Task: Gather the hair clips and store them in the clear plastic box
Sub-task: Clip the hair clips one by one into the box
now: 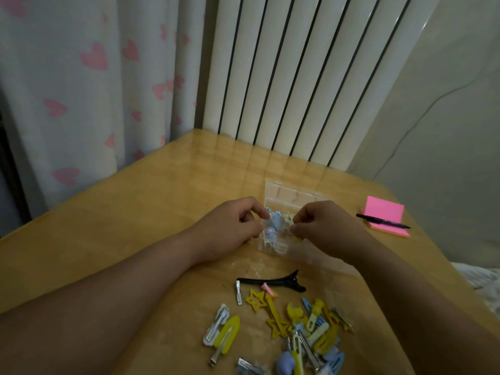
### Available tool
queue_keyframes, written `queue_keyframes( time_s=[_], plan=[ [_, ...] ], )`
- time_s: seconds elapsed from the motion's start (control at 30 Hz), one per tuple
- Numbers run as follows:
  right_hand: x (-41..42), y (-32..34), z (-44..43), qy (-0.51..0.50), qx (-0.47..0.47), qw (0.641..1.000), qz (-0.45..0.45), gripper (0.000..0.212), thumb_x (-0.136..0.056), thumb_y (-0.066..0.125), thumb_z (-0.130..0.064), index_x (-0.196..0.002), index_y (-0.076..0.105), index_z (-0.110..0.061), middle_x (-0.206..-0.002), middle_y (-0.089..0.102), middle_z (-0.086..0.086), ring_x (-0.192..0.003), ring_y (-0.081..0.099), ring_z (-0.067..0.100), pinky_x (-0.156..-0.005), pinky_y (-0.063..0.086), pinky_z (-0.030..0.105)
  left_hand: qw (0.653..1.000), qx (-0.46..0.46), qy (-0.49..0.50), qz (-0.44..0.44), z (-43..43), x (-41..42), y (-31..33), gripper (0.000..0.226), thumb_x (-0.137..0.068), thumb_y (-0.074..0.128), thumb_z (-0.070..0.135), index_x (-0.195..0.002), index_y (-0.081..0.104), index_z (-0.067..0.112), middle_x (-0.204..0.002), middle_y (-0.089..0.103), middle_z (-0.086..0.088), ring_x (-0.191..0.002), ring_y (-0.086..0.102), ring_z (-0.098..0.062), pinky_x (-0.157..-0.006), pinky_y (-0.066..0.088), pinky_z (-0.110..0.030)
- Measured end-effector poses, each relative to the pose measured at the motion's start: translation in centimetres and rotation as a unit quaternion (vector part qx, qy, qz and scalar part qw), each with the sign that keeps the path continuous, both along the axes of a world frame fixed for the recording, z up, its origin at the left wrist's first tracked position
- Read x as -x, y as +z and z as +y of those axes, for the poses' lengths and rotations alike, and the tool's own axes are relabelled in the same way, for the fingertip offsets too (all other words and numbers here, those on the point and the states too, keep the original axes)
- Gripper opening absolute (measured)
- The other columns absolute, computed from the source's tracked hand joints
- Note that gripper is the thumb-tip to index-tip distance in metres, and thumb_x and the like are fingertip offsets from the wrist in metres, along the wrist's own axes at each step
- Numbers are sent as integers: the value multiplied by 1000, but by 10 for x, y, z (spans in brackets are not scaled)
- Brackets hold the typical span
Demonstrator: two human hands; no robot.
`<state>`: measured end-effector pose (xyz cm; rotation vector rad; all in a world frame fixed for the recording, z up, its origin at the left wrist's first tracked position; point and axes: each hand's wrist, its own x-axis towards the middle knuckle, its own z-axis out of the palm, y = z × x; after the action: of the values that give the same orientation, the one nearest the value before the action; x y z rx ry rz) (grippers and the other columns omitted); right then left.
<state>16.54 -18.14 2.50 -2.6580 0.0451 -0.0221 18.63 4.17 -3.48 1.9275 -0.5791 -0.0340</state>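
A small clear plastic box (276,246) sits in the middle of the wooden table, its lid (290,194) tipped open behind it. Blue, yellow and white hair clips (273,230) lie inside. My left hand (230,230) pinches the box's left side. My right hand (322,226) pinches at its right side, fingertips closed over the yellow clips; whether it holds a clip or the box wall I cannot tell. Nearer me lies a loose pile of hair clips (311,331), a long black clip (272,282) and a yellow snap clip (227,335).
A pink sticky-note pad (385,215) with a black pen (382,221) across it lies at the right. A white radiator (297,77) stands behind the table (121,226), a heart-print curtain (81,90) at the left. The table's edge runs close on the right.
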Motion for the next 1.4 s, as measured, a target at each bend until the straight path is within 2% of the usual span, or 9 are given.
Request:
queue_keyframes(
  time_s=[0.3, 0.53, 0.63, 0.8, 0.93, 1.03, 1.13, 1.3, 1.4],
  plan=[
    [-3, -3, 11, 24, 40, 999, 29, 7, -90, 82, -23, -87, 76, -20, -82, 75, -2, -71, 66, 10, -65, 55, 31, 1000, 4, -2, -5, 0, -2, -2, 16, -100, 65, 20, -113, 71, 27, -77, 66, 8, -74, 63, -6, -80, 54, -37],
    [2, -15, 8, 27, 16, 1000, 2, 14, -96, 74, -32, -87, 79, -22, -81, 76, -3, -72, 71, 15, -68, 60, 36, 1000, 2, 1, -7, 0, -3, -3, 16, -100, 66, 21, -115, 71, 27, -78, 67, 7, -76, 64, -9, -84, 56, -43],
    [10, -19, 4, 13, -7, 997, -69, 19, -98, 70, -37, -84, 78, -26, -78, 75, -6, -74, 71, 13, -71, 60, 39, 1000, -5, 2, -8, 0, -2, -1, 17, -100, 66, 21, -115, 71, 27, -80, 69, 6, -78, 67, -14, -88, 56, -47],
    [44, -9, 12, 63, -105, 969, -215, 9, -98, 70, -34, -91, 75, -32, -81, 73, -15, -78, 66, 0, -63, 47, 18, 1000, -11, 6, -6, 1, 2, 2, 17, -101, 65, 22, -116, 71, 26, -86, 72, -1, -86, 71, -27, -88, 57, -47],
    [69, 0, 26, 233, -106, 959, -124, 5, -95, 74, -31, -93, 78, -32, -83, 73, -16, -74, 65, -2, -66, 44, 9, 1000, -5, 1, 7, 1, 4, 5, 21, -99, 62, 16, -116, 72, 23, -81, 70, -2, -77, 65, -17, -79, 54, -36],
    [79, -2, 42, 343, -66, 937, -31, 13, -94, 78, -29, -104, 81, -36, -94, 73, -19, -88, 66, 2, -74, 48, 13, 1000, 6, 10, 24, 2, 6, 6, 26, -96, 61, 10, -115, 74, 22, -83, 70, -10, -75, 62, -14, -73, 52, -24],
    [85, -13, 56, 437, -13, 899, 4, 22, -96, 77, -31, -117, 80, -35, -105, 68, -16, -101, 64, 5, -89, 52, 27, 999, 8, 13, 32, 0, 6, 5, 26, -96, 61, 8, -115, 73, 20, -83, 71, -7, -76, 63, -16, -77, 53, -27],
    [84, -22, 61, 433, 28, 900, -22, 13, -94, 76, -32, -107, 76, -35, -107, 60, -13, -101, 59, 4, -90, 52, 36, 999, 8, 16, 28, -1, 6, 5, 24, -97, 62, 8, -115, 73, 20, -80, 71, 0, -77, 65, -17, -81, 56, -33],
    [84, -18, 58, 411, 20, 911, -24, 7, -97, 74, -30, -103, 70, -31, -100, 61, -14, -93, 59, 5, -82, 52, 30, 999, 11, 16, 26, -2, 6, 3, 25, -97, 63, 6, -116, 73, 18, -77, 70, 2, -77, 65, -14, -79, 55, -31]
  ],
)
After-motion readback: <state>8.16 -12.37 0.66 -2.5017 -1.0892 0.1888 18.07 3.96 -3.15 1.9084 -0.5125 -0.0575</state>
